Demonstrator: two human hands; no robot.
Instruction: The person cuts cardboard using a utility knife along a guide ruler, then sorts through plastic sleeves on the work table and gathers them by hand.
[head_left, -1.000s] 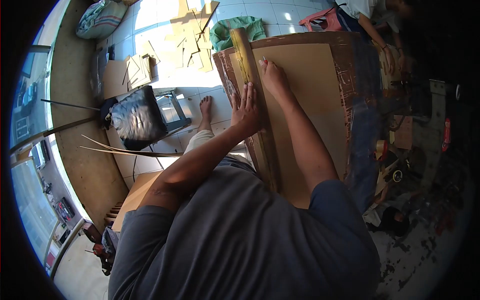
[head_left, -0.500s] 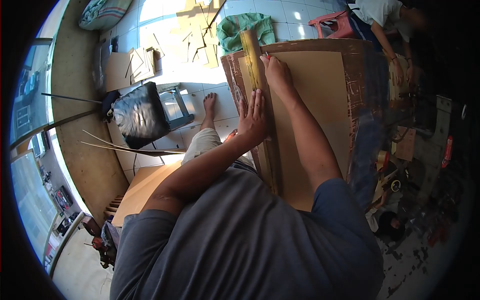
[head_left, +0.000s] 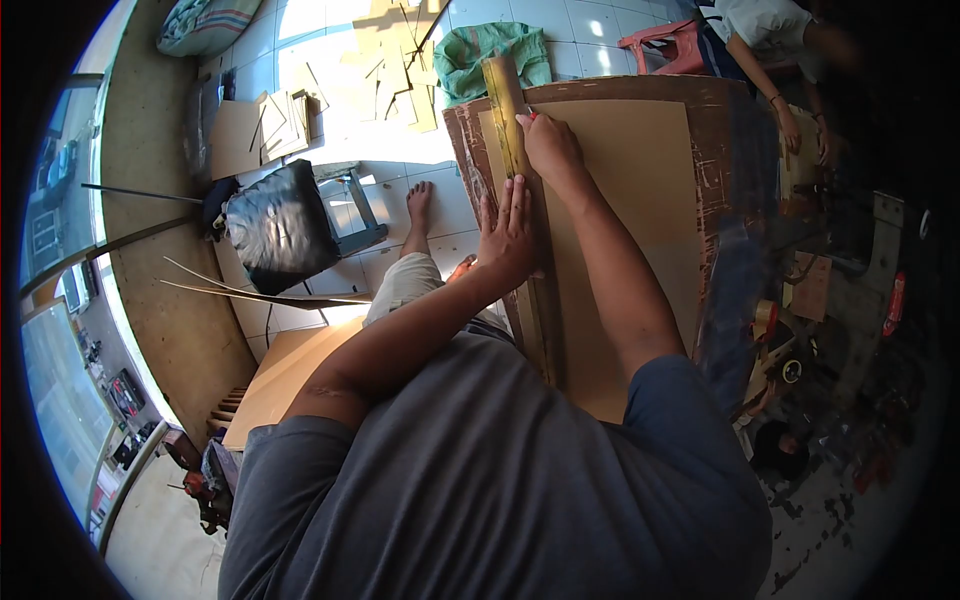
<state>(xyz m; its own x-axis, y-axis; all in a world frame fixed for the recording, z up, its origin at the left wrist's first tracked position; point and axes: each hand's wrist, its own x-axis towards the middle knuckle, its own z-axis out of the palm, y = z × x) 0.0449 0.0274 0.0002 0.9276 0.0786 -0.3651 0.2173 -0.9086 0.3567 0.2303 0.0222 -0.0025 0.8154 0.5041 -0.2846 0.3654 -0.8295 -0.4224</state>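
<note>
A brown sheet of board (head_left: 630,220) lies on a worn dark-brown work table (head_left: 725,130). Along the sheet's left side runs a long yellowish straightedge (head_left: 505,100), its far end reaching past the table edge. My left hand (head_left: 508,240) presses on the straightedge about midway, its fingers stretched out flat. Close to the far end, on the right side of the straightedge, my right hand (head_left: 553,150) is closed around a small red cutter knife (head_left: 533,116). Most of the knife is hidden by my fingers, and its tip is by the straightedge's edge.
A green sack (head_left: 490,60) lies beyond the table, beside a red stool (head_left: 665,48). At left stand a black-covered seat (head_left: 282,230) and scattered board offcuts (head_left: 395,90). Another person's hands (head_left: 800,135) are at the far right, near tape rolls (head_left: 791,371).
My right hand has shifted slightly left and toward me, closer against the straightedge. My left hand stays in place. The other person's arm has moved a little.
</note>
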